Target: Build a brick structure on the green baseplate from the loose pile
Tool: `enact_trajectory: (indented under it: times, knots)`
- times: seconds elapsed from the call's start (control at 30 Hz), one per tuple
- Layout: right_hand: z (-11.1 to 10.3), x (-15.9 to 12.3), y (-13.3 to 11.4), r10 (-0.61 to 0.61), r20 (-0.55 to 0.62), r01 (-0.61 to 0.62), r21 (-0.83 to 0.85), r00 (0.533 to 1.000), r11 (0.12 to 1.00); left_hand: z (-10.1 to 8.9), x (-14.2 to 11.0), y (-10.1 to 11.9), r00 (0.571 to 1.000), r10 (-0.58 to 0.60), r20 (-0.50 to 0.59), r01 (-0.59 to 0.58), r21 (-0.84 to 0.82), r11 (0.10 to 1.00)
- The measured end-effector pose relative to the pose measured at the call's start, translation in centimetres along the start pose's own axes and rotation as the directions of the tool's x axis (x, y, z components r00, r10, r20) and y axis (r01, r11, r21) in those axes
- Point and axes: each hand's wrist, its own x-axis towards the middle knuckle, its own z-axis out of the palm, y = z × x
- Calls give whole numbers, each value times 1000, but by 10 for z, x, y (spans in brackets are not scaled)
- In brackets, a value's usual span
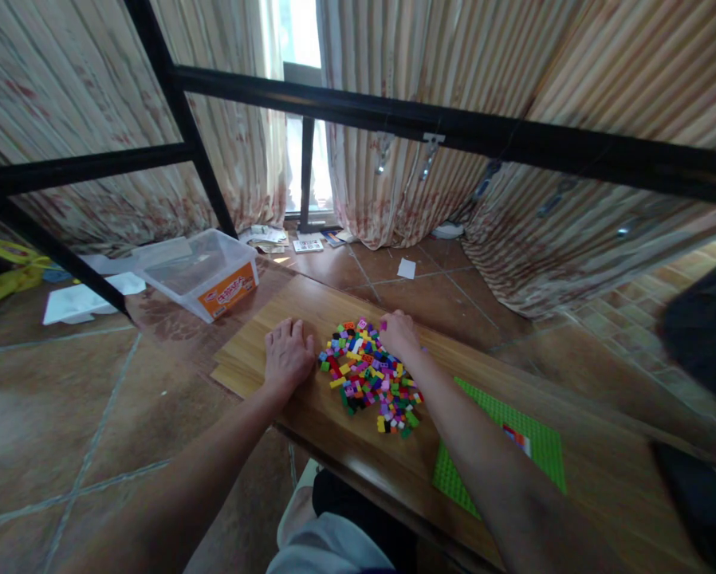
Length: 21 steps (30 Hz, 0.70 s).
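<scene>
A loose heap of small multicoloured building bricks (370, 375) lies on the wooden table. My left hand (289, 352) rests palm down on the tabletop just left of the heap, its fingers stretched out and holding nothing. At the heap's far right edge is my right hand (399, 333), with its fingers curled together. A pink brick shows at those fingertips; the rest of the grip is hidden. Under my right forearm lies a green studded baseplate (537, 442), partly covered by the arm. Several joined bricks in red, white and other colours (517, 438) sit on it.
A clear plastic bin (196, 275) with an orange label stands past the table's left end. A dark flat object (693, 494) lies at the table's right. Black metal bars (346, 108) cross in front of the curtains. Papers (407, 269) lie on the tiled floor.
</scene>
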Motion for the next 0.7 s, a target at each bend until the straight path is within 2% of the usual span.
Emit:
enact_trajectory:
  times: [0.17, 0.23, 0.27, 0.3, 0.33, 0.37, 0.43, 0.47, 0.5, 0.57, 0.7]
  knots:
    - [0, -8, -2, -34, -24, 35, 60, 999, 998, -1, 0, 1, 1000, -4, 0, 4, -4, 1000]
    - [-4, -16, -1, -47, -71, 61, 220, 996, 974, -2, 0, 1, 1000, -6, 2, 6, -4, 1000]
    - [-6, -22, -1, -36, -96, 70, 371, 995, 926, -2, 0, 1, 1000, -6, 3, 6, -3, 1000]
    - [-9, -30, 0, -13, -107, 71, 554, 994, 830, -2, 0, 1, 1000, -4, 4, 4, 1, 1000]
    - [-13, -39, 1, 16, -96, 60, 736, 995, 675, -2, 0, 1, 1000, -4, 4, 4, 7, 1000]
    - [-18, -50, 2, 42, -56, 29, 875, 998, 483, -3, 0, 1, 1000, -3, 4, 3, 14, 1000]
    - [-29, -74, 5, 31, 62, -65, 991, 998, 118, -3, 1, 1, 1000, 1, 0, -1, 29, 1000]
    - [-34, -86, 7, 14, 104, -103, 994, 995, -24, -3, 1, 1, 1000, 6, -2, -6, 33, 999]
    - [-39, -97, 9, -1, 131, -130, 984, 991, -126, -3, 2, 1, 1000, 12, -6, -12, 35, 999]
    - [-48, -118, 13, -16, 160, -159, 958, 987, -240, -4, 3, 1, 1000, 21, -12, -21, 37, 999]
    - [-56, -142, 23, 2, 157, -148, 938, 988, -313, -8, 4, 2, 1000, 24, -14, -23, 43, 999]
